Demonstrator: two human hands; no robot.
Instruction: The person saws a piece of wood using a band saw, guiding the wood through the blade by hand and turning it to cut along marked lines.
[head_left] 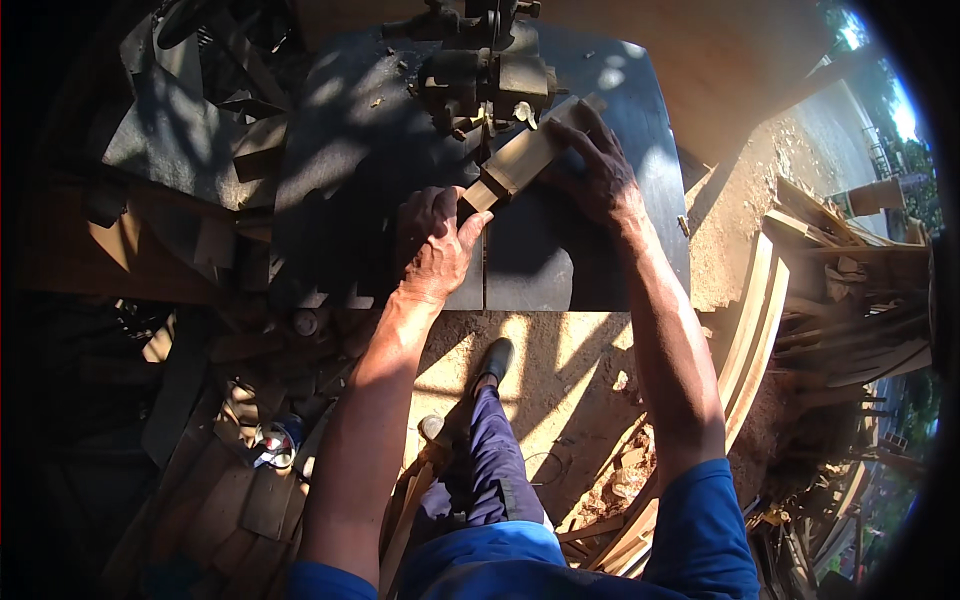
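Note:
My left hand (pixel 432 240) grips the near, lower-left end of a short wooden piece (pixel 525 157), its thumb along the end. My right hand (pixel 598 170) is wrapped round the upper-right end of the same piece. The piece lies diagonally over the dark metal table (pixel 340 250) of what looks like a band saw, just at the guide assembly (pixel 488 75) and the slot running toward me. The blade itself is hard to make out behind the wood and guide.
Scrap boards and sheets (pixel 180 150) crowd the left, with a round container (pixel 280 440) lower down. Long curved offcuts (pixel 760 330) lean on the right beside more piled wood. My feet stand on sawdust-covered ground (pixel 540 380) below the table's front edge.

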